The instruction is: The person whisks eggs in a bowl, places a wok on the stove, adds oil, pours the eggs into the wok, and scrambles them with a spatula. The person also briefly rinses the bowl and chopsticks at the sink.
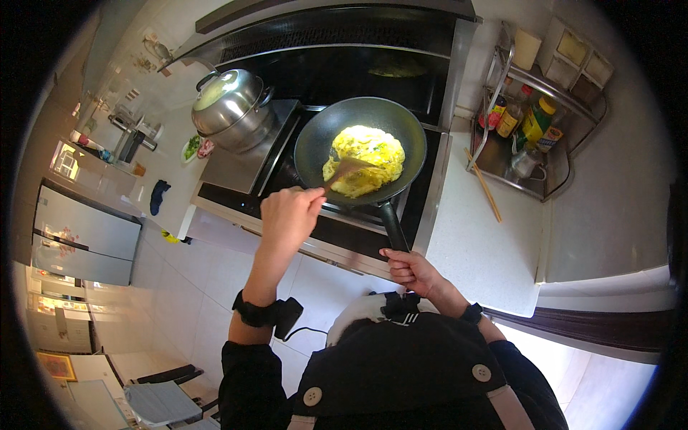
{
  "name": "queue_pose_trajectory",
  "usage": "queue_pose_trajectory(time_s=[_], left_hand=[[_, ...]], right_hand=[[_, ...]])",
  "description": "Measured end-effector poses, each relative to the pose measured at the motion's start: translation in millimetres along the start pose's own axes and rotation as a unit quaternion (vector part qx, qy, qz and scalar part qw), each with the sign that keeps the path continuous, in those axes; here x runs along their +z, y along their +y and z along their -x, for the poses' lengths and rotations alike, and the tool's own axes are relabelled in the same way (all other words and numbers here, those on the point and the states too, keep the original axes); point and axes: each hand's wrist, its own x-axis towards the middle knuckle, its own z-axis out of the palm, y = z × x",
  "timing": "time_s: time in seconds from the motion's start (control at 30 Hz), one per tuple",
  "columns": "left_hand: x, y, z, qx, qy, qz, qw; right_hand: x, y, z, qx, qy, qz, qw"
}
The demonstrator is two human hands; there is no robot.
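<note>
A dark frying pan (313, 136) sits on the black stove (423, 179), with scrambled egg (373, 150), yellow with paler patches, spread over its middle. My left hand (290, 215) is closed round the handle of a brown spatula (349, 170), whose blade rests on the egg at its near left side. My fist covers most of the spatula's handle. At the near right, my right hand (414, 271) is closed round the end of the pan's black handle (393, 226).
Left of the pan stands a lidded steel pot (236, 115). A small plate (188, 152) of green and pink food lies on the left counter. Chopsticks (486, 188) lie on the right counter, before a metal rack (502, 166) with several bottles and a metal jug (525, 163).
</note>
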Motion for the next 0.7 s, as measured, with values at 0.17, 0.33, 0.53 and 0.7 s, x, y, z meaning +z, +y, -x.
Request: queue_pose_trajectory(time_s=[0.17,0.33,0.53,0.7], left_hand=[[17.5,12.6,4.6,0.027,-0.042,0.035,0.998],[8.8,8.3,22.9,0.001,-0.054,0.084,0.995],[4.4,2.1,48.4,-0.122,-0.035,0.201,0.971],[9.1,0.0,63.6,-0.211,0.012,0.282,0.936]], right_hand=[[1.1,-0.8,0.5,-0.001,-0.006,-0.006,1.000],[1.9,-1.0,1.1,-0.004,-0.002,0.001,1.000],[-3.6,0.8,-0.7,-0.011,-0.027,-0.006,1.000],[-6.8,1.9,-1.8,-0.008,-0.016,-0.003,1.000]])
